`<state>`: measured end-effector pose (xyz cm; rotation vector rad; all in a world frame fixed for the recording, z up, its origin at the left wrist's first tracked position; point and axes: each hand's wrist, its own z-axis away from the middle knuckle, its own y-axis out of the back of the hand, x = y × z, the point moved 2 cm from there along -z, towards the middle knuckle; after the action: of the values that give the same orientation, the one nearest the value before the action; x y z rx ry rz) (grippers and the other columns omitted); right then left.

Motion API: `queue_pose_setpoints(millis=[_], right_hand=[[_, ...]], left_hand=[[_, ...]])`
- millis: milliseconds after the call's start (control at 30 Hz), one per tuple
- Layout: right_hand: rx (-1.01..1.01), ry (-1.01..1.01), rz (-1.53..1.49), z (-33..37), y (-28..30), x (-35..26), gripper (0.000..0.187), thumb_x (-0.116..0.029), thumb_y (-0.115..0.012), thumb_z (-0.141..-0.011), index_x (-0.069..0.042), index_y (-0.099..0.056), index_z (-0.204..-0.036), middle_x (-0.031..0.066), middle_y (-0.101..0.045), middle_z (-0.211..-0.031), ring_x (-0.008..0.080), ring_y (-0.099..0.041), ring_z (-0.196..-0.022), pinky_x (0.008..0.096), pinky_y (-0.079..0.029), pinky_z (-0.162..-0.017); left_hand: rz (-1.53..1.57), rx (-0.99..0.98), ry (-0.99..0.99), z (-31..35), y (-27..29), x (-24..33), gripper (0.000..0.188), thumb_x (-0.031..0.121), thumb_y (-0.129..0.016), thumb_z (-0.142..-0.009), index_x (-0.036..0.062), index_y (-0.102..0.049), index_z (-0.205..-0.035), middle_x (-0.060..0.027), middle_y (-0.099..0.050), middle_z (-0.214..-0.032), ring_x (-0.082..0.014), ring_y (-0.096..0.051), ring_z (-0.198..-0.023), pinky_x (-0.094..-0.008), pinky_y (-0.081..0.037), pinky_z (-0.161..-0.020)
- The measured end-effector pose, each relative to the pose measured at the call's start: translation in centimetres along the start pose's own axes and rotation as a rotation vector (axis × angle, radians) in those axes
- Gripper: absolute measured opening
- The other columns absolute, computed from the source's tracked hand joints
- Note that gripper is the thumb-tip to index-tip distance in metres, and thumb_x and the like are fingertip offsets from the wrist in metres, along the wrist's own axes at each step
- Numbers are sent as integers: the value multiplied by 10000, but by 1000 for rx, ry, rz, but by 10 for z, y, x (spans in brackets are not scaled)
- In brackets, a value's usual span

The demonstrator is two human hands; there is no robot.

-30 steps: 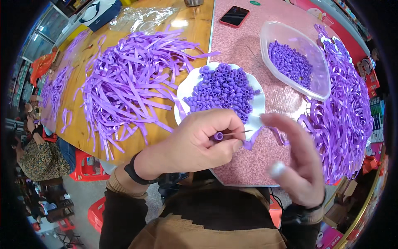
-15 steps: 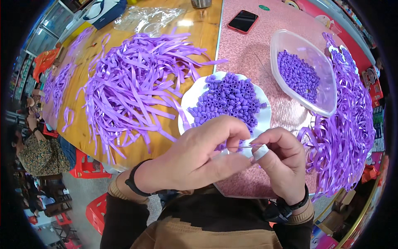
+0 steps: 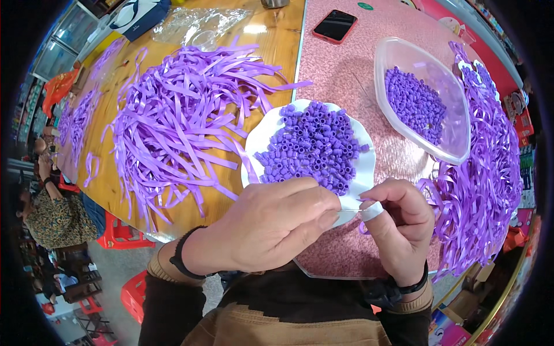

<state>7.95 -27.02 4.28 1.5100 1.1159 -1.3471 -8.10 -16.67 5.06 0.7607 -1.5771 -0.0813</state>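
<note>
Over the near edge of a white scalloped plate (image 3: 366, 164) heaped with purple beads (image 3: 314, 147), my two hands meet. My left hand (image 3: 271, 222) is closed, thumb against curled fingers, on one end of a thin needle (image 3: 350, 210). The needle's other end runs to my right hand (image 3: 401, 225), which pinches it together with a bit of purple ribbon (image 3: 363, 228) between thumb and forefinger. White tape wraps the right thumb. Whether a bead sits on the needle inside my left fingers is hidden.
Loose purple ribbons (image 3: 173, 127) lie heaped on the wooden table at left. A clear plastic tub (image 3: 381, 75) of beads stands at right, beside a mass of purple ribbon strands (image 3: 485, 167). Farther back lie a phone (image 3: 336, 26) and a plastic bag (image 3: 202, 26). Another person sits at far left.
My left fingers have closed down, hiding the part of the needle near them. My right hand has shifted slightly right, and a short length of needle shows between the hands.
</note>
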Motion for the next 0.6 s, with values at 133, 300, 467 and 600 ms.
queue_pose_setpoints(millis=[133,300,467,600], right_hand=[[7,72,129,1,-1,1,151,37,-590,-814,20,-618,-961,46,-591,-829,61,-522,-672,187,-388,-575],[10,110,159,0,0,1,176,44,-597,-801,11,-636,-968,44,-589,-818,67,-515,-661,192,-369,-560],[25,101,163,0,0,1,181,47,-598,-797,7,-637,-969,33,-580,-791,62,-497,-650,192,-354,-550],[23,109,176,0,1,-1,180,48,-600,-793,8,-638,-964,32,-577,-776,64,-487,-626,192,-344,-540]], left_hand=[[-39,38,21,0,-3,-2,113,87,-531,-858,33,-543,-957,-117,-520,-779,-315,-556,-691,-385,-422,-555],[-47,38,20,0,-3,-3,112,91,-529,-856,32,-539,-951,-120,-524,-778,-321,-560,-698,-391,-424,-555],[-61,27,21,0,-3,-3,108,90,-530,-854,34,-538,-946,-119,-522,-773,-320,-559,-698,-391,-424,-550],[-76,20,27,-1,-3,-5,108,90,-534,-849,35,-537,-942,-118,-521,-770,-320,-559,-694,-390,-424,-547]])
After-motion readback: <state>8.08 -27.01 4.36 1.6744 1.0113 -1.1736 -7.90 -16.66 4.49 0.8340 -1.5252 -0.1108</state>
